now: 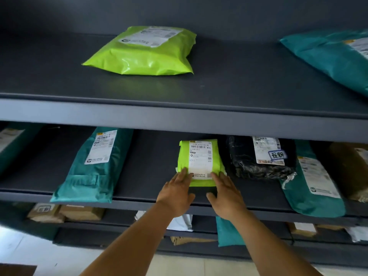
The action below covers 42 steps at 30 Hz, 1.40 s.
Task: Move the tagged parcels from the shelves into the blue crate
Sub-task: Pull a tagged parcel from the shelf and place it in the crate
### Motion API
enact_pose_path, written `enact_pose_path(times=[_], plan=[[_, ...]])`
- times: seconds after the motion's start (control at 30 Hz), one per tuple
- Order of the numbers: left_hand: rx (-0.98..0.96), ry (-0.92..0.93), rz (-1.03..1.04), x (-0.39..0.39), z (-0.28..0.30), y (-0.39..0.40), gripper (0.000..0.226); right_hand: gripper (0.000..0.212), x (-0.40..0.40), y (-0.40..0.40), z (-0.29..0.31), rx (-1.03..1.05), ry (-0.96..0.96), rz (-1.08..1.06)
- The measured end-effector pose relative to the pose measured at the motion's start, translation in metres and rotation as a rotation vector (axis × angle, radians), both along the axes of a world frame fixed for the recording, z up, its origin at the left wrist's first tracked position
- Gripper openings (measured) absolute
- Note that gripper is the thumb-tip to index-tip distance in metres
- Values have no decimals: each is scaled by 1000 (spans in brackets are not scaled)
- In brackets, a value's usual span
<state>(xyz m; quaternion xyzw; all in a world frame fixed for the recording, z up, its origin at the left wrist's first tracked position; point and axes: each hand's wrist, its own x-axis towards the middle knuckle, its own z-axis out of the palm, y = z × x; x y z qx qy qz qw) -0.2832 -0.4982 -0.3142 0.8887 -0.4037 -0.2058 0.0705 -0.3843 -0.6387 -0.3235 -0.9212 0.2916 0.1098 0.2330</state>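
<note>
The dark grey shelving unit (179, 120) carries parcels on several levels. On the middle shelf, a small lime-green parcel (199, 162) with a white printed label lies flat near the front edge. The left hand (176, 193) rests on its near left corner and the right hand (225, 194) on its near right corner; the fingers of both lie straight and flat against the wrapping, not curled round it, with the thumbs spread toward each other below the parcel's edge.

Just right of this parcel sits a black wrapped parcel (258, 160) with a label bearing a blue handwritten mark. Further right, a long teal bag (314, 184) overhangs the shelf front. To the left, well apart, another teal bag (93, 166) also juts past the shelf edge.

The top shelf holds a larger lime-green parcel (143, 52) and, at the far right, a teal parcel (330, 58). The lowest shelf holds brown cardboard parcels (65, 213), a white bag (181, 222) and a teal bag (229, 232).
</note>
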Motion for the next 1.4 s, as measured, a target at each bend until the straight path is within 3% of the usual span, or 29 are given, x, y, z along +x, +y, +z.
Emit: enact_pose_path(times=[0.43,0.57,0.77,0.93,1.1,1.23,1.4], plan=[[-17,-20,221,-38,2,6,66,70,-25,-6,8,31,4,171],[-130,-67,266,-49,13,-12,70,68,-35,-9,29,28,-257,117],[-309,1,198,-68,30,-77,84,64,-59,-55,61,-182,-593,-40],[-302,78,194,-71,43,-127,94,83,-67,-114,62,-122,-378,-308],[-241,159,245,-61,51,-157,104,93,-68,-146,52,25,-332,-361],[-239,177,268,-61,47,-168,106,88,-66,-148,47,160,-387,-333],[-334,164,331,-72,42,-160,104,83,-74,-140,44,186,-526,-309]])
